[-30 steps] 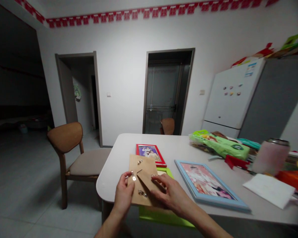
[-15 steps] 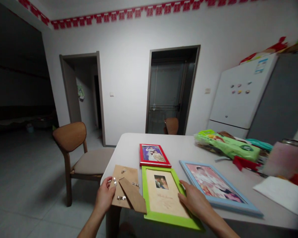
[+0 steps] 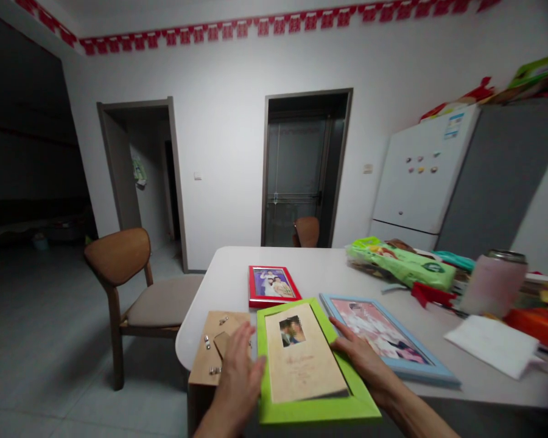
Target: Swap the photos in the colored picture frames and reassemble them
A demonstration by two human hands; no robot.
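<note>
A green photo frame (image 3: 268, 340) is tilted up at the table's front edge, with a cream printed sheet (image 3: 308, 374) sitting askew inside it; a dark gap shows at its lower right. My right hand (image 3: 358, 353) grips the frame's right side, thumb on the front. Fingers outstretched, my left hand (image 3: 240, 371) is at the frame's left edge, over the brown backing board (image 3: 205, 322). That board has metal clips and a stand leg, partly hidden by the hand. Behind lies a red photo frame (image 3: 252, 286); on the right is a light blue photo frame (image 3: 432, 378).
On the right of the white table (image 3: 228, 261) are a green plastic pack (image 3: 402, 264), a pink jar (image 3: 495, 283), a folded white paper (image 3: 493, 347) and a red item (image 3: 432, 295). A wooden chair (image 3: 119, 255) stands left of the table; a fridge (image 3: 404, 182) is behind.
My left hand has let go of the backing board and moved right to the green frame. The frame's far end is raised, and its sheet has shifted askew. The view has turned slightly right.
</note>
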